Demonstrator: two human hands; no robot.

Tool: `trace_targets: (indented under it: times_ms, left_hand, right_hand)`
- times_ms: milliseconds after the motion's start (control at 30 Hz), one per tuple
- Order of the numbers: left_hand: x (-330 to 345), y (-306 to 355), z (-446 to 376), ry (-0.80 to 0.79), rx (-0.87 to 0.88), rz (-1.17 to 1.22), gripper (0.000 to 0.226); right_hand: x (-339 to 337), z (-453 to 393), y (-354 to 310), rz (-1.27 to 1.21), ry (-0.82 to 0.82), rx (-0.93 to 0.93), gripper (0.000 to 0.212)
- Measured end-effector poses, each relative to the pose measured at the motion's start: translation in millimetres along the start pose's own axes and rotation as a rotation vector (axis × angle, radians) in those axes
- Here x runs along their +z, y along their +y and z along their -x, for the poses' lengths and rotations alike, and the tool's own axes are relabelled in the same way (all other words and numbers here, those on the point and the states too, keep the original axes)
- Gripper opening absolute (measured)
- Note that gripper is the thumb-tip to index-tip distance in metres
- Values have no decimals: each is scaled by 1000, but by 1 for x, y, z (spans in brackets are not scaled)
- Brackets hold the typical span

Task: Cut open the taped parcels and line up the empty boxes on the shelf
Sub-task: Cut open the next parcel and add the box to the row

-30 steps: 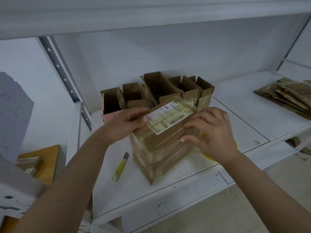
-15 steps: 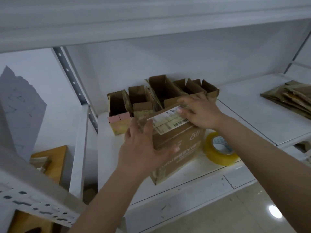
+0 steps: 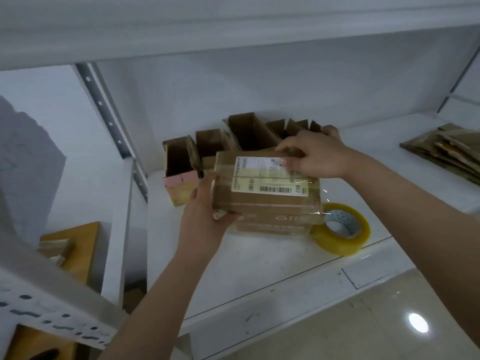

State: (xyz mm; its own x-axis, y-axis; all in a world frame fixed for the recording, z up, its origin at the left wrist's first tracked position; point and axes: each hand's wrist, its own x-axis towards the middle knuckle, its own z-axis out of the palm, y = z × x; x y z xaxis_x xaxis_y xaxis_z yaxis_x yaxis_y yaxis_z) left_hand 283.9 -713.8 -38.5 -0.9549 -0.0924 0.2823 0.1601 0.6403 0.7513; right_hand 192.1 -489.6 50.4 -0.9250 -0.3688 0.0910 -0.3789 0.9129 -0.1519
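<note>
White shelf (image 3: 259, 268) | left hand (image 3: 205, 214) grips taped parcel (image 3: 265, 201) – right hand (image 3: 311, 157) clasps its top

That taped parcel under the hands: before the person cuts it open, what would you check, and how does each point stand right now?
1. Parcel steadied: ok. The left hand grips the near left corner of the taped parcel and the right hand holds its far edge.
2. Parcel resting on the shelf: ok.
3. Tape uncut: ok, clear tape covers the shipping label.
4. Cutter within reach: not ok, none in view.
5. A hand free to cut: not ok, both hold the parcel.
6. Space in the row of empty boxes: cannot tell, the right hand hides its right end.
</note>
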Motion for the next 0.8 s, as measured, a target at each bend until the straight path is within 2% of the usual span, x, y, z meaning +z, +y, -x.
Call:
trace_targets:
  times_ms: [100,200,367,533,667,800]
  left_hand:
    - [1,1,-12,20,53,60,81]
    - [-3,5,-29,55,192,74,82]
    - [-17,16,-51,63,242,186,81]
    - [-28,12,-51,102,254,193,80]
    - [-39,-7,-47,46,195,208,74]
    - [-37,-15,-40,-13,122,124,86]
  right_hand:
    - [-11,13,7,1,95,5,29]
    - [-23,23,11,-46,217,38,33]
    - [-41,29,13,-152,350,31,39]
    - [-30,20,9,-227,342,13,36]
    - [-5,7,1,-274,249,-16,33]
    - [12,1,1,-343,164,10,36]
